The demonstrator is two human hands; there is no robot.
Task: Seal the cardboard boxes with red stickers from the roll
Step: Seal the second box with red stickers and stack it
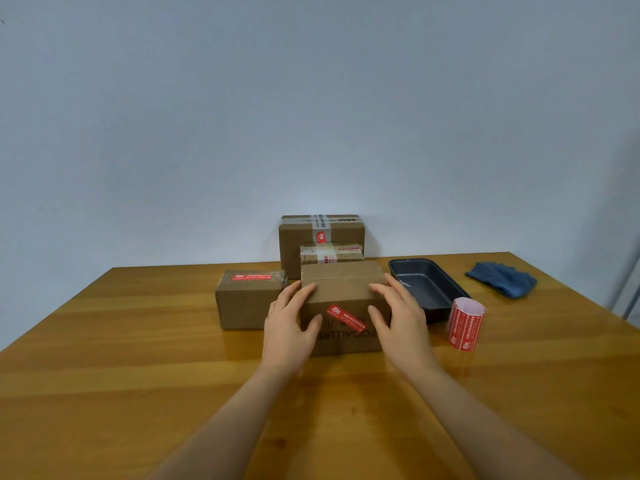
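Both hands are gripping the front box (344, 306) at mid-table: the left hand (289, 323) clasping its left side, the right hand (398, 317) its right. The sticker roll (465, 323) is standing just right.

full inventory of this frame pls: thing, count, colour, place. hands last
cardboard boxes: 4, brown. Front box at table centre, between both hands, red sticker on its near face; small box to its left, red sticker on top; large taped box at the back by the wall; low box in front of the large one.
sticker roll: 1, red on pink backing, standing right of the front box.
baking tin: 1, dark grey, behind the roll.
cloth: 1, blue, far right of the table.
table: 1, wood.
left hand: grips the front box's left side.
right hand: grips its right side.
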